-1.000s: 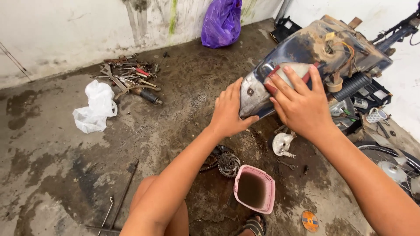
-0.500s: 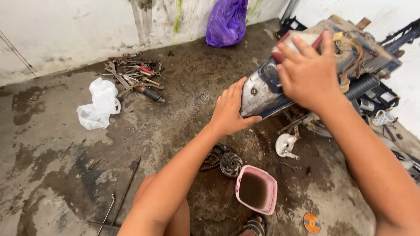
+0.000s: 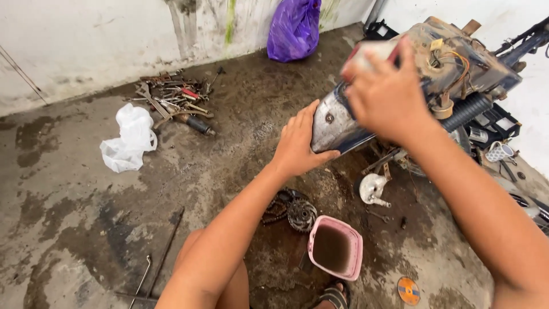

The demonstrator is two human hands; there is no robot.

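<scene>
A crumpled purple plastic bag (image 3: 294,28) sits at the top centre of the frame against the stained white wall (image 3: 86,40). A crumpled white plastic bag (image 3: 128,137) lies at the left on the wet, oil-stained concrete floor (image 3: 74,223), just below a heap of rusty hand tools (image 3: 174,103). At the bottom right a small round orange disc (image 3: 408,290) lies flat on the floor.

The dirty silver and blue rear body panel of a stripped motorcycle (image 3: 334,123) reaches from the upper right toward the centre of the frame. The left hand (image 3: 300,140) at the centre presses its palm against the panel's lower left end, fingers (image 3: 297,123) spread loosely and laid flat along the metal, thumb hooked under the edge. The right hand (image 3: 386,94), blurred, sits on top of the same panel further right, fingers (image 3: 407,51) curled over a pale part at the upper edge; how firmly they close on it cannot be told through the blur.

Below the hands stands a pink square plastic tub of dark brown liquid (image 3: 335,247), with a greasy chain and sprocket (image 3: 291,210) just left of it and a white round metal part (image 3: 373,189) just above it.
</scene>
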